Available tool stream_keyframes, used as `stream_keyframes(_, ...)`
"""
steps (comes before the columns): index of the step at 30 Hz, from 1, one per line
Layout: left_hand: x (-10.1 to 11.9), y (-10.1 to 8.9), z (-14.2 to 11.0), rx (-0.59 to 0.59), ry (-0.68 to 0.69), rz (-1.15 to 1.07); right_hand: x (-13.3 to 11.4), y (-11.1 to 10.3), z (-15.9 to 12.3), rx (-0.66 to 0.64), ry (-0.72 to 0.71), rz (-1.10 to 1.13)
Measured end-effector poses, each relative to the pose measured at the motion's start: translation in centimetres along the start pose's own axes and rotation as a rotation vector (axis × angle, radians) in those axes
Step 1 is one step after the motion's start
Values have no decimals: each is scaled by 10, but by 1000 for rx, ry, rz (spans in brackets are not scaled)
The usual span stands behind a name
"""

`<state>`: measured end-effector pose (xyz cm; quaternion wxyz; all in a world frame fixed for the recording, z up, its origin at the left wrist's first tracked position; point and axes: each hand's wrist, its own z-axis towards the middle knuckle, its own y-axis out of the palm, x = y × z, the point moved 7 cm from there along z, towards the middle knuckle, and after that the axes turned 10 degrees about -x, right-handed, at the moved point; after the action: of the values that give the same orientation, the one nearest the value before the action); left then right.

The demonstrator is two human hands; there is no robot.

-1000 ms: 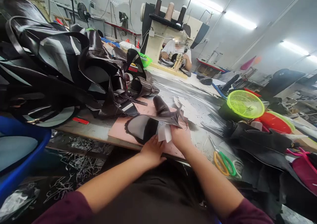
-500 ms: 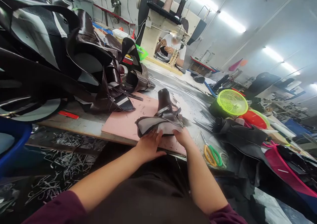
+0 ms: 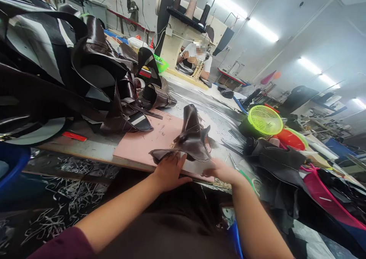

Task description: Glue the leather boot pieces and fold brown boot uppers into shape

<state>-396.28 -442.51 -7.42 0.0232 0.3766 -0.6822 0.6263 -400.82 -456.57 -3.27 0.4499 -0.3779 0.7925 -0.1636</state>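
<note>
A dark brown glossy leather boot upper [image 3: 191, 137] stands on a pink board [image 3: 137, 139] in front of me, its shaft pointing away and its wide lower edge towards me. My left hand [image 3: 170, 171] is on that near edge, with fingers tucked under the leather and thumb stretched out below. My right hand [image 3: 221, 171] is beside the near right corner of the upper, its fingers blurred by motion. Between the hands shows a pale, blurred patch that I cannot make out. Scissors with a green handle [image 3: 248, 179] lie partly hidden behind my right forearm.
More boot uppers [image 3: 100, 64] are heaped at the left, near a red cutter [image 3: 74, 136]. Dark leather pieces [image 3: 274, 156], a yellow-green basket [image 3: 264, 119] and a pink basket [image 3: 320, 182] stand right. Beyond, a person works behind a sewing machine [image 3: 183, 34].
The upper has tipped, so its leather outside shows where the pale lining faced me. My right hand has moved right and slightly down; my forearm now covers part of the scissors.
</note>
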Motion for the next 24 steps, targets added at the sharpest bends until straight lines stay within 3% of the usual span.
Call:
stream_keyframes(3, -2, 0, 0, -6, 21, -47, 1, -17, -38, -27, 54, -48)
stream_keyframes(5, -2, -1, -2, 16, 24, -58, -2, -33, -61, 137, 49, -158)
stream_keyframes(8, 10, -5, -9, 42, 98, -184, -13, -46, -96, 728, 33, -336)
stream_keyframes(9, 19, -6, -11, 20, 166, -300, -21, -39, -105, 932, 6, -403)
stream_keyframes(10, 30, -6, -13, -13, 256, -468, -29, -25, -108, 1049, -51, -466)
stream_keyframes(11, 41, -7, -15, -48, 352, -678, -39, -5, -102, 1048, -173, -529)
stream_keyframes(13, 57, -10, -17, -97, 485, -1121, -49, 33, -81, 875, -382, -515)
stream_keyframes(14, 60, -10, -17, -101, 493, -1313, -47, 44, -74, 840, -420, -431)
stream_keyframes(16, 58, -7, -15, -81, 396, -1557, -25, 46, -71, 927, -351, -107)
stream_keyframes(18, 49, -3, -14, -38, 253, -1627, 16, 40, -73, 1017, -195, 352)
stream_keyframes(19, 45, -1, -14, -24, 196, -1622, 34, 41, -71, 983, -143, 580)
stream_keyframes(22, 39, 12, -14, -146, 74, -1549, 53, 45, -60, 695, -193, 1016)
stream_keyframes(24, 40, 24, -13, -275, 13, -1511, 47, 43, -58, 541, -221, 1021)
